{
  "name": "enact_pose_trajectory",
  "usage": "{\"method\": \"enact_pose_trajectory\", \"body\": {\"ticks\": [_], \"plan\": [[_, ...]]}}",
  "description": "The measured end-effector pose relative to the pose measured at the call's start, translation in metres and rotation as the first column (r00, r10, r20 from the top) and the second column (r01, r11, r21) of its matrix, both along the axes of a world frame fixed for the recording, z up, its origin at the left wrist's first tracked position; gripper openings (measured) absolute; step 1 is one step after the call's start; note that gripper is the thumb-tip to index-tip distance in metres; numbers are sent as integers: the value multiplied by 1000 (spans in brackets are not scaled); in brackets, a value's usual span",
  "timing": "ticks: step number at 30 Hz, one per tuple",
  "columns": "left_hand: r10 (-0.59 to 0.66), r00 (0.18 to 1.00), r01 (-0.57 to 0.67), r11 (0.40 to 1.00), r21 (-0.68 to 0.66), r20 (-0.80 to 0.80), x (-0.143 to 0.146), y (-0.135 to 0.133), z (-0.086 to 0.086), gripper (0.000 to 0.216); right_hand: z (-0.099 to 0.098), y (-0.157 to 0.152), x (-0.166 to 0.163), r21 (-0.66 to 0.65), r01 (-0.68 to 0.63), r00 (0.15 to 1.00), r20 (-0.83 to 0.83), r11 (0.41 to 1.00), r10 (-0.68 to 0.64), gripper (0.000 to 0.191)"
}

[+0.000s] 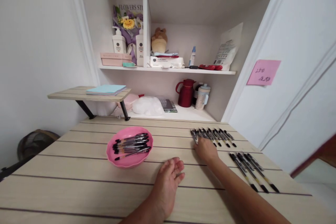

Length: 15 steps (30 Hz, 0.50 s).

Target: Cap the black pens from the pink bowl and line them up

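Head view: what are the hands up to?

Reply: right hand (207, 149) sits on the far pen row (214, 136) on the table (78, 189), can't tell if it's gripping. Left hand (169, 175) is slack, palm up, near the pink bowl (115, 157).

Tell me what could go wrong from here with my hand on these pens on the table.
Your right hand sits at the left end of the far row of pens; a careless sweep could knock neighbours askew or set them rolling. The nearer pens lie close to the right edge of the table, beside your forearm; a nudge might push some off.
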<state>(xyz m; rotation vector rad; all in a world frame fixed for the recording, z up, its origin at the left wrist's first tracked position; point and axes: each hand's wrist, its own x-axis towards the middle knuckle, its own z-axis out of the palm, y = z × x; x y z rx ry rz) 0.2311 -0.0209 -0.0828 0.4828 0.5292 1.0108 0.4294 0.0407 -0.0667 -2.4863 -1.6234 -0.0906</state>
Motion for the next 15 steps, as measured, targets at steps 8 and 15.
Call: {"method": "enact_pose_trajectory", "body": {"ticks": [8, 15], "plan": [[-9, 999, 12, 998, 68, -41, -1, -4, 1, 28, 4, -48, -27, 21, -111, 993, -48, 994, 112, 24], [77, 995, -68, 987, 144, -59, 1, -7, 4, 31, 7, -98, -88, 277, -342, 831, -358, 898, 426, 21]]}}
